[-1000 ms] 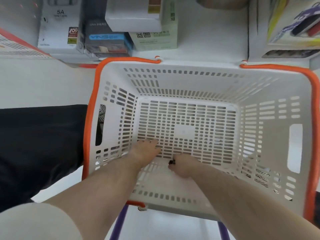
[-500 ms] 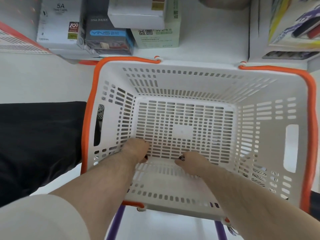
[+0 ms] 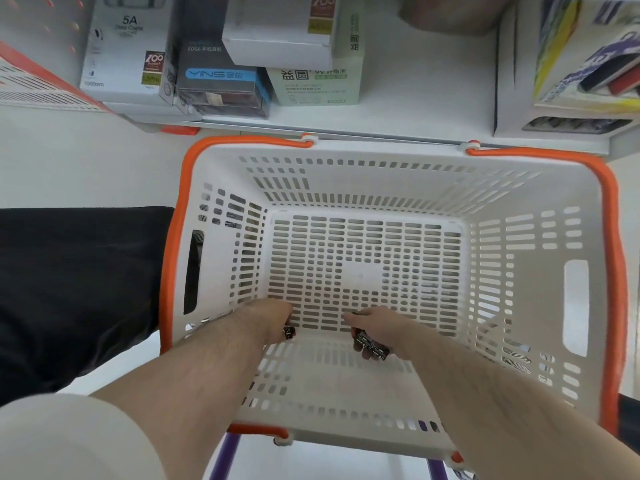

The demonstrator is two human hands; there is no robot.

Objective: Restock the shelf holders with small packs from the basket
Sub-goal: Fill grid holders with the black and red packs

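Last small dark packs (image 3: 371,342) picked up off the near floor of the basket (image 3: 585,355), right hand (image 3: 369,325) curled round a few, left hand (image 3: 273,318) pinching one (image 3: 289,332), nothing else seen inside, shelf (image 3: 398,109) holders yet to fill.

A white shelf (image 3: 398,98) is seen along the top, lit evenly and brightly. Boxed goods are stacked on it: a white cable box (image 3: 121,53), a dark box with a blue label (image 3: 221,84) and a pale green box (image 3: 318,84). A pale floor (image 3: 86,161) is spread below, partly covered by black cloth (image 3: 76,292).
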